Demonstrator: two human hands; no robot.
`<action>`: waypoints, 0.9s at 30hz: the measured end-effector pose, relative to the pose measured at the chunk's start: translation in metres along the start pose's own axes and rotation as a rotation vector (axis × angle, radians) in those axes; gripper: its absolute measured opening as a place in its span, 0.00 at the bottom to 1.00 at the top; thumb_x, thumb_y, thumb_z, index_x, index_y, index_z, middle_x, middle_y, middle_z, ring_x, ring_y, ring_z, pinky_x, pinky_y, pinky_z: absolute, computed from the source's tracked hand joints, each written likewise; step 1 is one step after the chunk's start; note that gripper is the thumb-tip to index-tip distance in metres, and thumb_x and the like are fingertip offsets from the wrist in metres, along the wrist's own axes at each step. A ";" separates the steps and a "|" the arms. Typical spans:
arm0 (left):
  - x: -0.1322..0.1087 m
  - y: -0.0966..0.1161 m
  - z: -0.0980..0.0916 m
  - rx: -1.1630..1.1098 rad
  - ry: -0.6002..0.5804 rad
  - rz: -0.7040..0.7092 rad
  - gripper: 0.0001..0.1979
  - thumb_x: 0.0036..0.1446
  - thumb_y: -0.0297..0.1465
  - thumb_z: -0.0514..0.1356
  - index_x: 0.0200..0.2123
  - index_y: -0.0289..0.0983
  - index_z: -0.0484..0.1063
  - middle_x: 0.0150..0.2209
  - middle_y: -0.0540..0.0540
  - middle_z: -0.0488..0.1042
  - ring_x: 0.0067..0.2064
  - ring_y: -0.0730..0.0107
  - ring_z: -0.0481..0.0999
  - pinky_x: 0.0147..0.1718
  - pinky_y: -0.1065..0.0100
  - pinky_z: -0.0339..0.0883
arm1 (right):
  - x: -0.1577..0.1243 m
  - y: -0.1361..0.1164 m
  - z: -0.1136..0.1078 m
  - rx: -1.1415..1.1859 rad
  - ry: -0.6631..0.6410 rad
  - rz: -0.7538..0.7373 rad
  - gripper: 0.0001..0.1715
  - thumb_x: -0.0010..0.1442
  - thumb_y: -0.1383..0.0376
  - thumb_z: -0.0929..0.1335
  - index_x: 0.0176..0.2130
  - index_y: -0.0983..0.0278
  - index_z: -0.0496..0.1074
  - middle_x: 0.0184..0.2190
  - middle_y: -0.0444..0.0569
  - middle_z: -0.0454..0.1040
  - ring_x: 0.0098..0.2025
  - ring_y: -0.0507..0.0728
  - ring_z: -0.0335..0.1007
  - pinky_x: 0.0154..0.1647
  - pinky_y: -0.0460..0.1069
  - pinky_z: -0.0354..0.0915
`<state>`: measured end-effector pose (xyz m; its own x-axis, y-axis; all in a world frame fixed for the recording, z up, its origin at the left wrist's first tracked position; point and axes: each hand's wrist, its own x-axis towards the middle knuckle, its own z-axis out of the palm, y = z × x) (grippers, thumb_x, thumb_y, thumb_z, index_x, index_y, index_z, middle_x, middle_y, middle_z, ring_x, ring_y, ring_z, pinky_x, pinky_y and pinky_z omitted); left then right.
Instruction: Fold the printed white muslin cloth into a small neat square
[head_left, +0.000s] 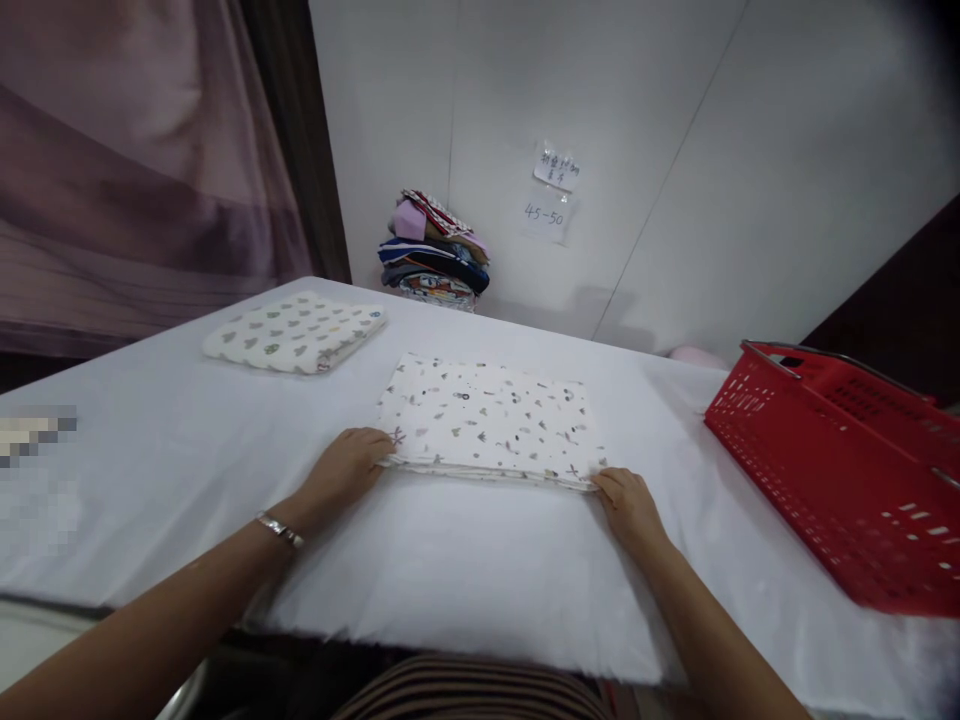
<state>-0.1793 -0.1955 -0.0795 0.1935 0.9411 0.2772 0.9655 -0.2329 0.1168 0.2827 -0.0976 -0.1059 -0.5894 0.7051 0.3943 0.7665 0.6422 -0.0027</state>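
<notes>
Folded white printed cloth (pixel 495 415), lying flat near the middle of the white-covered tabletop (pixel 465 570); its upper face bears small, scattered grey and brown motifs, and several layers show along the near edge. The left hand (pixel 349 465) grasps the near left corner between its fingers, and the right hand (pixel 630 505) pinches the near right corner; the undersides of both grips are hidden. A metal bracelet (pixel 281 530) encircles the left wrist.

Stage of work, as judged from the layers: the cloth is already doubled into a compact rectangle, so much of the folding appears done. The layer edges along the near side do not quite coincide, which suggests that squaring up is incomplete; whether further folds are left cannot be told.

Beyond the cloth and to its left, a second folded cloth (pixel 296 330) with grey and green motifs lies apart on the tabletop, seemingly finished. To the right stands a red perforated basket (pixel 825 470), its contents not visible. Past the far edge, a stack of folded fabrics (pixel 435 255) rises against the pale wall (pixel 660 90); its support is hidden. Beside it, the lower paper notice (pixel 545 216) reads "45-50". A mauve curtain (pixel 135 150) hangs at far left.
</notes>
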 end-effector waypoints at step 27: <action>0.073 0.136 0.051 -0.075 -0.011 0.309 0.10 0.60 0.22 0.50 0.38 0.37 0.69 0.38 0.45 0.71 0.40 0.65 0.67 0.38 0.63 0.60 | 0.028 -0.039 0.017 0.128 0.048 -0.080 0.16 0.60 0.75 0.60 0.41 0.63 0.72 0.39 0.51 0.72 0.41 0.58 0.62 0.42 0.52 0.58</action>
<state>-0.0248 -0.1461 -0.0923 0.4777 0.8257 0.3000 0.8454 -0.5250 0.0988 0.2322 -0.0977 -0.1105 -0.6320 0.6372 0.4411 0.6772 0.7308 -0.0855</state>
